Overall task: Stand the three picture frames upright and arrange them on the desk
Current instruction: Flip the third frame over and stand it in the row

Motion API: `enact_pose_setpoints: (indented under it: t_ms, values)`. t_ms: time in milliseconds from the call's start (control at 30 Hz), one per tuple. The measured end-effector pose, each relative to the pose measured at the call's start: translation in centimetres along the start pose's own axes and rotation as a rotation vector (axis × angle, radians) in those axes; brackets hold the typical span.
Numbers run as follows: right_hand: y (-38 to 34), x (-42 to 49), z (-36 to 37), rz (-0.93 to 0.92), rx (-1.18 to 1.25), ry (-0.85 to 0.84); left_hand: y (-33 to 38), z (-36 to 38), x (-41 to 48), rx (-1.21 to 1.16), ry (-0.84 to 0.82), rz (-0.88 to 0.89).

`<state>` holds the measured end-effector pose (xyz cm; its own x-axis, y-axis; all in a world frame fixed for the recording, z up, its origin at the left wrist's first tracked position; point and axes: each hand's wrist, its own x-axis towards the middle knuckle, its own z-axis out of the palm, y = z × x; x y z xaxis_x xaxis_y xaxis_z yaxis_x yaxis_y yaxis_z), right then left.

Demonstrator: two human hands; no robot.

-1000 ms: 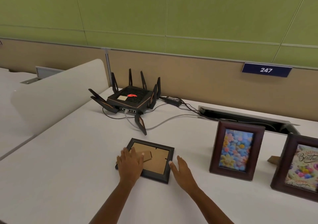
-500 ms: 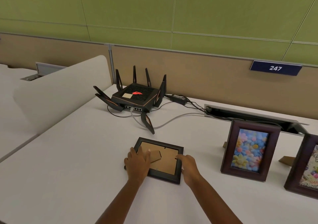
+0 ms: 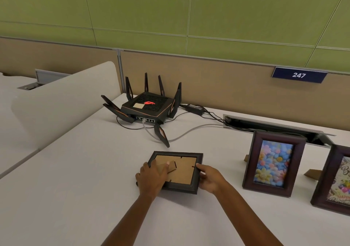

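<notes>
A dark picture frame (image 3: 181, 170) lies face down on the white desk (image 3: 85, 179), its brown cardboard back and stand flap showing. My left hand (image 3: 151, 177) rests on its left side with fingers on the flap. My right hand (image 3: 209, 178) grips its right edge, thumb on the rim. To the right, a flower-picture frame (image 3: 273, 163) stands upright. Beyond it a birthday-picture frame (image 3: 337, 181) also stands upright, cut off by the view's right edge.
A black router (image 3: 149, 106) with several antennas sits at the back of the desk, its cables (image 3: 189, 132) running right into an open cable slot (image 3: 274, 127). A low beige divider (image 3: 62, 98) borders the desk's left side. A tan wall panel runs behind.
My right hand moved from flat on the desk onto the frame's right edge. My left hand's fingers slid onto the stand flap. The view shifted left.
</notes>
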<state>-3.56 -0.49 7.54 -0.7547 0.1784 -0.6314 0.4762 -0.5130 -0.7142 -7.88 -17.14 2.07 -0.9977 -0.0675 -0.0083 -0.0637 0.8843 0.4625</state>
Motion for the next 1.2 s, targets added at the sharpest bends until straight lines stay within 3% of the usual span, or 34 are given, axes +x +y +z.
enact_pose_setpoints:
  t_ms: [200, 333, 467, 567, 667, 900, 1033, 1200]
  values:
    - [-2.0, -1.3, 2.0, -0.155, -0.196, -0.097, 0.4, -1.1, 0.9, -0.191, -0.062, -0.074]
    - [-3.6, -2.1, 3.0, -0.249, -0.272, -0.102, 1.2, -1.8, 0.6, -0.516, 0.001, 0.0]
    - [-5.0, -3.0, 2.8, -0.271, -0.259, -0.121, 2.0, -2.0, -0.2, -0.78, -0.074, 0.306]
    - [-6.0, -3.5, 2.3, -0.256, -0.165, -0.153, 2.5, -1.9, -0.5, -0.673, 0.094, 0.586]
    - [-6.8, -3.8, 1.9, -0.256, -0.082, -0.172, 3.3, -2.6, -0.9, -0.609, 0.198, 0.719]
    - [-7.5, -4.0, 1.3, -0.304, 0.068, -0.175, 5.4, -3.7, -1.0, -0.597, 0.254, 0.784]
    - [-7.4, -4.2, 0.9, -0.307, 0.172, -0.192, 6.8, -3.7, -1.1, -0.797, 0.14, 0.624]
    - [-7.5, -4.4, -0.7, -0.37, -0.068, -0.112, 8.1, -3.7, -0.9, -1.041, -0.01, 0.45]
